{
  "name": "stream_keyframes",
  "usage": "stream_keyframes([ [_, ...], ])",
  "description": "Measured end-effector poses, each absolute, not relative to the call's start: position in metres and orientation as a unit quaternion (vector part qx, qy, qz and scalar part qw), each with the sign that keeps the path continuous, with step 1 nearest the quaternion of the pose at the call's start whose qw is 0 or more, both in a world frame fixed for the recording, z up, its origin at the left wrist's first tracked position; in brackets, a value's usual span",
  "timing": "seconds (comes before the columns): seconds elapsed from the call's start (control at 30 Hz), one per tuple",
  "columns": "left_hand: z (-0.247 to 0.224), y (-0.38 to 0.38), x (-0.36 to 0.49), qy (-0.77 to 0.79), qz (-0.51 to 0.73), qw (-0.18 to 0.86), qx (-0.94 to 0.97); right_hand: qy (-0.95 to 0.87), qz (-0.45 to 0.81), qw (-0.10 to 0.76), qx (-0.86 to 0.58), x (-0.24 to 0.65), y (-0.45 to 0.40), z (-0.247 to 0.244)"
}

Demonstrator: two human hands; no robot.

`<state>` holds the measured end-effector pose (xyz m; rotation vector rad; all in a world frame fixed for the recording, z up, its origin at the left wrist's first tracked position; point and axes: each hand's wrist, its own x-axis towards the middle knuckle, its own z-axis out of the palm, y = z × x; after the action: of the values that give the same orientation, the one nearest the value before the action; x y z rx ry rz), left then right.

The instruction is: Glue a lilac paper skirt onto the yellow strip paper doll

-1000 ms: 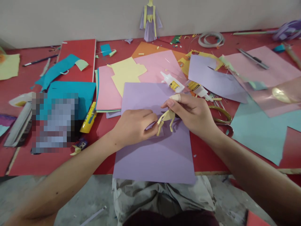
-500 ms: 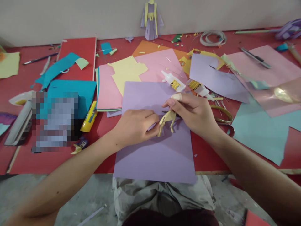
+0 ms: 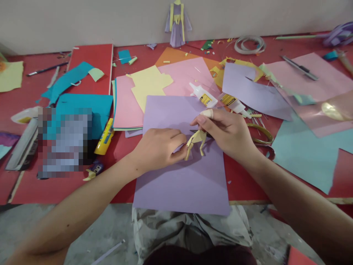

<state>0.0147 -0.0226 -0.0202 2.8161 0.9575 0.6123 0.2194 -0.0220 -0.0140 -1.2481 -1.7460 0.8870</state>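
Note:
A small yellow paper figure [image 3: 198,137] with thin folded legs is held between my two hands over a large purple sheet [image 3: 182,187]. My right hand [image 3: 228,132] pinches its upper part between thumb and fingers; a pale wrap covers one fingertip. On the other side, my left hand [image 3: 164,149] is closed, its fingertips at the figure's left leg. A bit of purple paper shows by the left fingers; I cannot tell if it is gripped. Scissors [image 3: 260,140] lie under my right hand, their blades mostly hidden.
Two white glue bottles [image 3: 205,98] lie beyond my hands. A yellow glue stick [image 3: 104,137] and a teal sheet [image 3: 82,101] are at left. Cutters [image 3: 300,68] and paper sheets [image 3: 306,154] spread right. A purple-and-yellow paper figure [image 3: 178,25] stands against the wall.

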Motion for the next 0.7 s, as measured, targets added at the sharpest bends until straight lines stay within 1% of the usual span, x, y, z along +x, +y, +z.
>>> stream_keyframes([
  [0.7, -0.0211, -0.0229, 0.0151, 0.313, 0.205, 0.040, 0.926, -0.688, 0.365, 0.397, -0.485, 0.2186, -0.0221, -0.0146],
])
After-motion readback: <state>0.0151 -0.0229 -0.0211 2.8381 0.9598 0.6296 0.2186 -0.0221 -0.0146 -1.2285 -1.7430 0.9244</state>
